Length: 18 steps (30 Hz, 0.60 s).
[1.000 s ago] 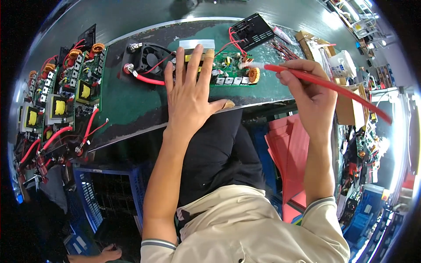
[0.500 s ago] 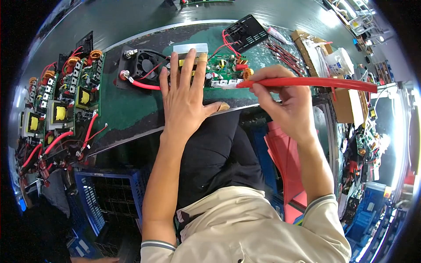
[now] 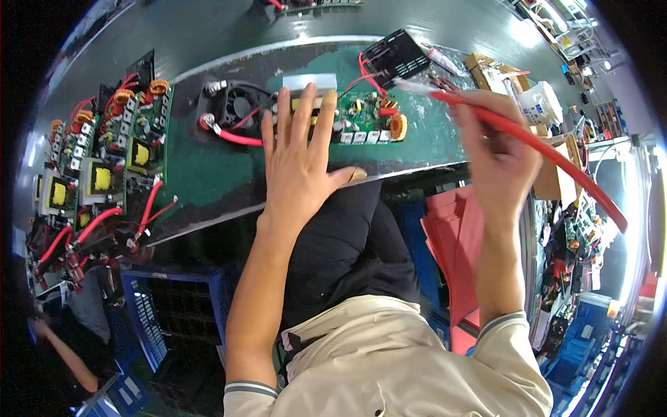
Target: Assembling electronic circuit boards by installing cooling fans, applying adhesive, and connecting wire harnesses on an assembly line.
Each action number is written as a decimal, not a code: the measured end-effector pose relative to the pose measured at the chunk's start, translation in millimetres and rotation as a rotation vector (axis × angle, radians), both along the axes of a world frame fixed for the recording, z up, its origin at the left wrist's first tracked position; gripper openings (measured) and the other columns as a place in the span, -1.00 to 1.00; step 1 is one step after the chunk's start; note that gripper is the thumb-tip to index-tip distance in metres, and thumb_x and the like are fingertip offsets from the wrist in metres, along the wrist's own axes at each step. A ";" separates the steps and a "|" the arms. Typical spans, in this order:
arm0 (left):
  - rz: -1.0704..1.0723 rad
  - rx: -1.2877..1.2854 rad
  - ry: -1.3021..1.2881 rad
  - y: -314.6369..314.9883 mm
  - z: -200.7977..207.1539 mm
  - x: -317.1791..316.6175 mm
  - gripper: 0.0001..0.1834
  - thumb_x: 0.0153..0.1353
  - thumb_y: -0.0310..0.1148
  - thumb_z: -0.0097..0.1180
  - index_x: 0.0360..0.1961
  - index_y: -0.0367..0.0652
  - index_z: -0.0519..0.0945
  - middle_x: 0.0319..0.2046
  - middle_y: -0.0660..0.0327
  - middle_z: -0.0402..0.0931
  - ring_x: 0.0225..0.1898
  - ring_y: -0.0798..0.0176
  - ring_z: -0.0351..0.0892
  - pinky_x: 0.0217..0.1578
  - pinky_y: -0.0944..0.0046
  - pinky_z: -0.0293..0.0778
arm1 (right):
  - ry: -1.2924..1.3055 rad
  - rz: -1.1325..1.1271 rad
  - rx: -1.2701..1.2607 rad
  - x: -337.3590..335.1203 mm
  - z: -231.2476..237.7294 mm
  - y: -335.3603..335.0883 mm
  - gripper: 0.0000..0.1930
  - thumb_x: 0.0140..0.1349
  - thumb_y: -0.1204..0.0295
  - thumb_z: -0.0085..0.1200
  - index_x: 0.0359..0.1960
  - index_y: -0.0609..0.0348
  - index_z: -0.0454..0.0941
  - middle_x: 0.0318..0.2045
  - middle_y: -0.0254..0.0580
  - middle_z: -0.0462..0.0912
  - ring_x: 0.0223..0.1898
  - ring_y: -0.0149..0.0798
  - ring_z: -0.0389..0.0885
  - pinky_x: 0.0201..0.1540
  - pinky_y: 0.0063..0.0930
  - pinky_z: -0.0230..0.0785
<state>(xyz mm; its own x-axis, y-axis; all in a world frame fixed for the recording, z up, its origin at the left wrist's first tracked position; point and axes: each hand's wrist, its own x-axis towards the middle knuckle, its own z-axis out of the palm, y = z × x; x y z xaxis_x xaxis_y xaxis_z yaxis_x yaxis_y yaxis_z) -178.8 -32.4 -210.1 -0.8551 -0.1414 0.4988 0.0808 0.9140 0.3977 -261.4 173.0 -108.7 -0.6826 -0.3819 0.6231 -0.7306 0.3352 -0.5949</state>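
My left hand (image 3: 297,167) lies flat with spread fingers over the left part of a green circuit board (image 3: 360,119). Its fingertips reach a pale metal block (image 3: 310,81) at the far side, and the palm hides some of the board. Along the board's near edge runs a row of white square parts (image 3: 365,137), ending by a copper coil (image 3: 398,126). Slightly blurred, my right hand (image 3: 501,149) is closed round a long red stick (image 3: 556,158) with a whitish tapered tip. That tip hangs right of the board, near a black vented panel (image 3: 396,59) wired to it.
A black fan (image 3: 240,108) with a thick red cable (image 3: 240,137) sits left of the board. Several upright circuit boards (image 3: 104,179) crowd the left end. At right stand a white tub (image 3: 540,104) and cardboard boxes (image 3: 556,170). Someone else's forearm (image 3: 69,358) shows at lower left.
My right hand has moved right and lifted the red stick's tip off the row of white parts. The stick now slants. My left hand stays on the board; another person's forearm has come up at lower left.
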 end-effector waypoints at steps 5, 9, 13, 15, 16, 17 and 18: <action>0.289 -0.021 0.252 -25.5 62.3 3.5 -0.12 -0.03 -0.19 0.46 0.33 -0.07 0.34 0.35 -0.07 0.20 0.38 -0.21 0.14 0.35 -0.10 0.11 | 0.095 -0.253 -0.052 -18.6 25.3 76.8 -0.82 0.24 0.74 0.08 -0.14 0.35 0.59 -0.09 -0.14 0.62 -0.13 -0.37 0.62 -0.06 -0.54 0.48; 0.245 0.463 -0.182 -94.0 70.3 14.2 -0.10 0.12 -0.43 0.36 0.45 -0.19 0.15 0.37 -0.07 0.22 0.34 0.07 0.27 0.31 0.16 0.20 | 0.057 -0.417 -0.041 -37.9 -15.6 131.0 -0.77 0.23 0.70 0.13 -0.09 0.28 0.61 -0.20 -0.23 0.61 -0.17 -0.37 0.59 -0.08 -0.51 0.44; 0.301 1.056 -0.360 -80.8 84.3 8.6 -0.03 0.09 -0.55 0.28 0.49 0.22 0.11 0.30 0.16 0.31 0.03 0.22 0.56 -0.21 0.11 0.59 | -0.070 -0.581 -0.106 -56.9 -72.6 170.0 -0.74 0.28 0.63 0.10 0.00 0.24 0.59 -0.20 -0.11 0.67 -0.15 -0.28 0.63 -0.03 -0.46 0.43; 0.340 1.143 -0.266 -73.7 79.9 5.4 -0.10 0.12 -0.55 0.24 0.47 0.18 0.15 0.28 0.16 0.34 0.05 0.18 0.55 -0.20 0.07 0.61 | 0.019 -0.625 0.043 -87.5 -80.1 174.9 -0.75 0.33 0.56 0.06 0.03 0.21 0.58 -0.17 -0.03 0.67 -0.10 -0.13 0.65 0.01 -0.43 0.43; 0.325 1.156 -0.229 -75.3 77.9 3.5 -0.14 0.13 -0.55 0.23 0.45 0.17 0.20 0.27 0.16 0.35 0.05 0.17 0.56 -0.19 0.05 0.62 | -0.014 -0.628 0.113 -102.6 -86.6 178.3 -0.75 0.34 0.53 0.06 0.04 0.22 0.58 -0.13 0.00 0.66 -0.07 -0.11 0.64 0.04 -0.39 0.41; 0.338 1.161 -0.183 -82.3 76.6 9.4 -0.18 0.13 -0.55 0.21 0.42 0.15 0.25 0.26 0.15 0.36 0.04 0.17 0.57 -0.18 0.04 0.63 | -0.054 -0.602 0.179 -119.0 -94.6 176.3 -0.74 0.34 0.50 0.06 0.04 0.23 0.57 -0.10 0.04 0.65 -0.03 -0.09 0.63 0.07 -0.34 0.40; 0.292 1.300 -0.173 -94.6 77.7 15.0 -0.26 0.13 -0.56 0.18 0.37 0.07 0.33 0.24 0.14 0.38 0.04 0.15 0.58 -0.14 0.05 0.64 | -0.624 -0.521 -0.256 -137.4 -95.8 170.8 -0.70 0.35 0.45 0.02 0.07 0.24 0.56 -0.01 0.12 0.62 0.05 -0.06 0.59 0.12 -0.22 0.35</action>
<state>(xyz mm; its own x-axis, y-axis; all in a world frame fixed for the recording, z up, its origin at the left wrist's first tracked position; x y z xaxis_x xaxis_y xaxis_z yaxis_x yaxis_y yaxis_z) -163.9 -127.0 -132.4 -0.7506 -0.6131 -0.2463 -0.1904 -0.1563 0.9692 -398.9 343.9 -204.5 -0.9792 0.1775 0.0983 -0.0331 0.3382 -0.9405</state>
